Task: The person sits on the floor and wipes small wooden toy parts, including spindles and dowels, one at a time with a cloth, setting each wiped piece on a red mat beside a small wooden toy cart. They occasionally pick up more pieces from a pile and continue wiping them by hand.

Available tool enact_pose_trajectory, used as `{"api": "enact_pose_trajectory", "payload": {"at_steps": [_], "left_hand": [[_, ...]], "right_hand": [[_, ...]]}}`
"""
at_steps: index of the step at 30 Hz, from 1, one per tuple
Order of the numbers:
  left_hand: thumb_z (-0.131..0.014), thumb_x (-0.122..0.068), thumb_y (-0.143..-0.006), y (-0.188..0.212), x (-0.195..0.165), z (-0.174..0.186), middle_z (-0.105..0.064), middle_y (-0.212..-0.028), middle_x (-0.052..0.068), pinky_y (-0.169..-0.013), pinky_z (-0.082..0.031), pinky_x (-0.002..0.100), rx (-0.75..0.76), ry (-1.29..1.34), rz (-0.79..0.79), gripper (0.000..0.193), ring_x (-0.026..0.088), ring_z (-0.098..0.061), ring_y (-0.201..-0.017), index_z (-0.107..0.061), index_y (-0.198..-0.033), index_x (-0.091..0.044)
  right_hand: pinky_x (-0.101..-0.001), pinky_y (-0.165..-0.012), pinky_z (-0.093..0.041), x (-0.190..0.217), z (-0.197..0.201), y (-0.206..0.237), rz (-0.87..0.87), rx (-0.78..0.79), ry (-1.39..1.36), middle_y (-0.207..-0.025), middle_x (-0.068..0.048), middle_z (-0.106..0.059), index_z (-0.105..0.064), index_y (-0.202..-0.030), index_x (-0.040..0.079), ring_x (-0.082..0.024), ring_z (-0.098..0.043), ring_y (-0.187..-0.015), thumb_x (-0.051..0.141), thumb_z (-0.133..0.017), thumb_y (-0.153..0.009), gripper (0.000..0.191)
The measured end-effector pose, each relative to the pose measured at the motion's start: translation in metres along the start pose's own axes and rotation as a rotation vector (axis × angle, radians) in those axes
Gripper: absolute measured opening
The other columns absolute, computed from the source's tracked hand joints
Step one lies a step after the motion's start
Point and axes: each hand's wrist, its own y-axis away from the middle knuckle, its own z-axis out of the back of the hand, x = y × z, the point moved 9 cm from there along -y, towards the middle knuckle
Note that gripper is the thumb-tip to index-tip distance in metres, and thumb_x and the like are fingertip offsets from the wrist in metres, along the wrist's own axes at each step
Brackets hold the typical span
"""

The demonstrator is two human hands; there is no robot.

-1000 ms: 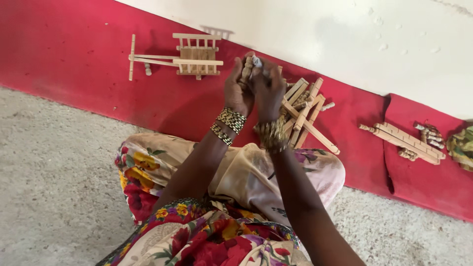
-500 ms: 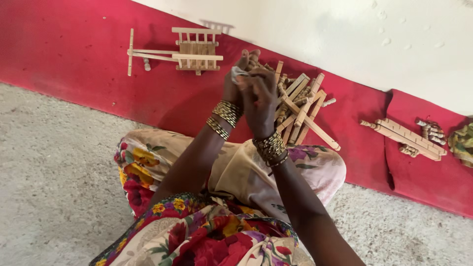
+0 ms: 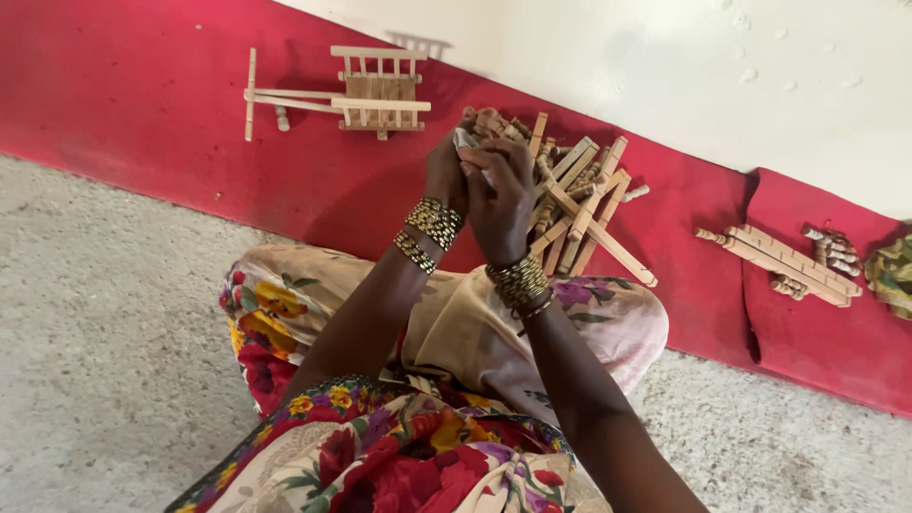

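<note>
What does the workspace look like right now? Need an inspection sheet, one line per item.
Surface: red mat along a white wall, grey speckled floor in front of it.
Job's things: small pale piece pinched between both hands, too small to identify.
Clutter: pile of wooden sticks behind the hands; small wooden cart frame to the left; bundle of sticks and short pegs to the right.
Hands: left hand and right hand raised together, bangles on both wrists, fingers closed on the piece.
Cables: nothing seen.
Surroundings: person seated on the floor in floral cloth; patterned item at the right edge, cut off.
</note>
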Motion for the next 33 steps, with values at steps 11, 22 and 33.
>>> {"api": "enact_pose_trajectory", "payload": {"at_steps": [11,22,33], "left_hand": [[-0.057,-0.026,-0.101,-0.003,-0.016,0.007,-0.057,-0.065,-0.004,-0.042,-0.038,0.020,-0.237,-0.269,-0.088,0.025,0.004,-0.048,-0.049,-0.069,-0.092,-0.007],[-0.051,-0.031,-0.111,-0.015,-0.028,-0.002,-0.064,-0.071,0.001,-0.041,-0.041,0.023,-0.044,-0.556,-0.439,0.033,0.005,-0.056,-0.053,-0.068,-0.096,-0.007],[-0.045,-0.025,-0.107,-0.011,-0.006,0.006,-0.058,-0.062,-0.001,-0.034,-0.035,0.022,-0.074,-0.158,-0.019,0.024,0.007,-0.047,-0.041,-0.062,-0.099,-0.009]], "right_hand": [[-0.0273,-0.069,-0.066,-0.022,0.000,-0.022,-0.211,-0.009,-0.146,-0.114,-0.010,-0.066,-0.068,-0.097,0.007,-0.018,-0.072,-0.095,-0.005,-0.065,-0.093,0.013],[-0.0367,-0.085,-0.058,-0.025,0.005,-0.030,-0.136,-0.049,0.000,-0.110,-0.007,-0.067,-0.072,-0.105,0.009,-0.021,-0.067,-0.099,0.006,-0.071,-0.097,0.008],[-0.0390,-0.089,-0.059,-0.032,0.003,-0.022,-0.109,-0.052,-0.050,-0.113,-0.010,-0.066,-0.070,-0.116,0.004,-0.023,-0.066,-0.104,0.006,-0.063,-0.103,0.015]]}}
